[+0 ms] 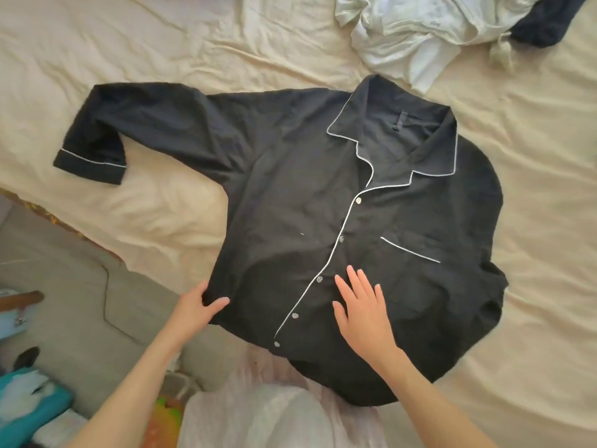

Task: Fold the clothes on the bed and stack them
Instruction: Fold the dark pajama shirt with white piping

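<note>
Shirt flat on bed, front up, buttoned, collar far, hem toward person. Long axis runs away from hands. One sleeve stretched out left; other tucked or hidden. Left hand pinches hem's left corner, nearer that side for likely fold inward. Right hand spread flat, pressing shirt front by placket. Unfolded pile far right, well apart. Floor clutter at left.

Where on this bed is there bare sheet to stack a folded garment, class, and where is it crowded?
Bare sheet lies along the far left, beyond the black shirt's outstretched sleeve, and down the right edge beside the black shirt. The far right corner is crowded with a heap of pale clothes. The near middle holds the shirt and both hands.
</note>
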The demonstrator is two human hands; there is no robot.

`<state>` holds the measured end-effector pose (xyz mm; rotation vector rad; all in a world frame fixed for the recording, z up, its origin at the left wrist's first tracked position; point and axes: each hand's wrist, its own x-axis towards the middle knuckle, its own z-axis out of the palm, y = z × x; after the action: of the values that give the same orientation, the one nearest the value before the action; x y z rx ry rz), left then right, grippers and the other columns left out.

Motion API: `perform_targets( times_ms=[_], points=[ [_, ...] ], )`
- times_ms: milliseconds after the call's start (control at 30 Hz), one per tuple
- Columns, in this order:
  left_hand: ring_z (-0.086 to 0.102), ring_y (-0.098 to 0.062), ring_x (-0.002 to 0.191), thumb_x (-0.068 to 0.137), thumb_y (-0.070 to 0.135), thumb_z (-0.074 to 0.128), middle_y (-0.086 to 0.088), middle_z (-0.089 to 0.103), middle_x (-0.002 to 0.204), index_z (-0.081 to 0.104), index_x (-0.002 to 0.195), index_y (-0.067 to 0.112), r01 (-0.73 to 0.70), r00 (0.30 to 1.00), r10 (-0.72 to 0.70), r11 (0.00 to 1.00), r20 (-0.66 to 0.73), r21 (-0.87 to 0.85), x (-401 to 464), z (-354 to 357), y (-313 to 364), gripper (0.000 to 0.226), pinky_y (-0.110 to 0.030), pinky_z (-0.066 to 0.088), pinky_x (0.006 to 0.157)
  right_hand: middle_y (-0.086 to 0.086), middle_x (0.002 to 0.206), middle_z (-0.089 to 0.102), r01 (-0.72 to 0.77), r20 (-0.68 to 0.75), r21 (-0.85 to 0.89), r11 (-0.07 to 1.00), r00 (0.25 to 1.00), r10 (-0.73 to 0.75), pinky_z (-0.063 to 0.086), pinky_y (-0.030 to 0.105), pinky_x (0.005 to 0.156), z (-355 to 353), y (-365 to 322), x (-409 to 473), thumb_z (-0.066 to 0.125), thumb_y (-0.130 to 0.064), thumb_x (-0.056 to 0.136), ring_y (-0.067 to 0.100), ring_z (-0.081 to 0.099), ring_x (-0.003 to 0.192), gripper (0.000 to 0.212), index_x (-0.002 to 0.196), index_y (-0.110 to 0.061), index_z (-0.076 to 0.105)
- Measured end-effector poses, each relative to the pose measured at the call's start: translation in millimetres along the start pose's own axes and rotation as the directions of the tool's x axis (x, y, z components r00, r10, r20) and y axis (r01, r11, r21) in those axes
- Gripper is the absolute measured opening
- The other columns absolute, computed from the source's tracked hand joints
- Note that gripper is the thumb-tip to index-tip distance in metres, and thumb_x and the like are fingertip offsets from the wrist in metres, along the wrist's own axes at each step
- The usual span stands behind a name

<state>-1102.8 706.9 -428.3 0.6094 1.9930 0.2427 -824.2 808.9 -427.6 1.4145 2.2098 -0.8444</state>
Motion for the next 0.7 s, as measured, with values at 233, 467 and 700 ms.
perform_targets(
  times_ms=[233,467,700],
  points=[
    [0.047,-0.016,0.117,0.096,0.021,0.046,0.004,0.041,0.131,0.03,0.145,0.023,-0.401,0.913,0.382,0.772,0.145,0.494,-61.2,80.9,-4.3,0.051,-0.031,0.045,0.088,0.002,0.152,0.032,0.05,-0.189,0.127,0.991,0.982,-0.025,0.01,0.041,0.117,2.4,-25.4,-7.9,0.042,-0.029,0.099,0.02,0.02,0.144,0.044,0.141,-0.017,0.042],
    [0.057,-0.015,0.095,0.095,0.021,0.053,-0.006,0.061,0.114,0.058,0.119,0.01,-0.112,0.97,0.1,0.993,-0.219,-0.04,-38.2,71.8,-31.1,0.026,-0.025,0.044,0.086,-0.004,0.139,0.048,0.162,-0.146,0.26,0.952,0.981,-0.127,0.033,0.021,0.101,31.6,-72.3,-7.3,0.048,-0.026,0.097,0.012,0.044,0.127,0.043,0.139,-0.018,0.045],
    [0.047,-0.016,0.11,0.083,0.045,0.064,-0.001,0.049,0.119,0.052,0.12,0.02,-0.013,0.983,-0.013,0.991,-0.185,-0.136,-11.3,94.8,-21.1,0.046,-0.029,0.042,0.091,-0.006,0.134,0.053,-0.034,0.036,0.445,0.895,0.999,0.02,0.036,0.003,0.087,58.9,-100.7,-5.3,0.04,-0.025,0.1,0.004,0.053,0.11,0.041,0.141,-0.023,0.041]
  ],
)
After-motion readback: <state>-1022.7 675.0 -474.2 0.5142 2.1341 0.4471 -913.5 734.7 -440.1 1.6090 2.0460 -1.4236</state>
